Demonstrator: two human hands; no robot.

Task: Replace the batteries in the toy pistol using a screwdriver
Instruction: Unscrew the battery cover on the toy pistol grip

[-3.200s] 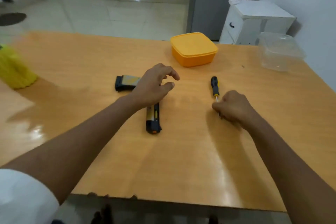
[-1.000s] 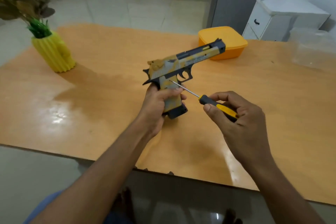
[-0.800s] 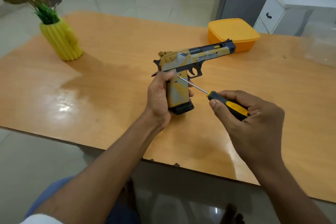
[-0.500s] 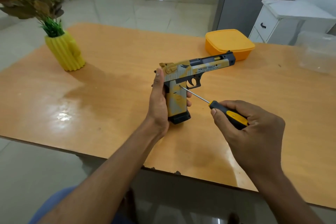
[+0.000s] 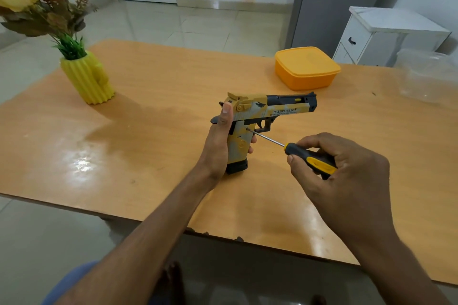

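Note:
A yellow, grey and black toy pistol point(image 5: 267, 110) stands upright above the wooden table point(image 5: 153, 116), barrel pointing right. My left hand point(image 5: 219, 141) wraps its grip from behind, thumb up along the back. My right hand point(image 5: 344, 171) holds a black and yellow screwdriver point(image 5: 309, 157). Its thin metal shaft slants up to the left, and the tip touches a small hole at the top of the grip, just behind the trigger guard. No batteries are in sight.
A closed orange plastic box point(image 5: 307, 67) sits at the table's back. A clear plastic container point(image 5: 428, 77) is at the far right. A yellow ribbed vase with artificial flowers point(image 5: 86, 77) stands on the left. A white cabinet point(image 5: 386, 34) stands beyond the table.
Both hands lifted the pistol and the screwdriver off the table. Over the last second the pistol turned more upright and the screwdriver tip settled at the hole on the grip.

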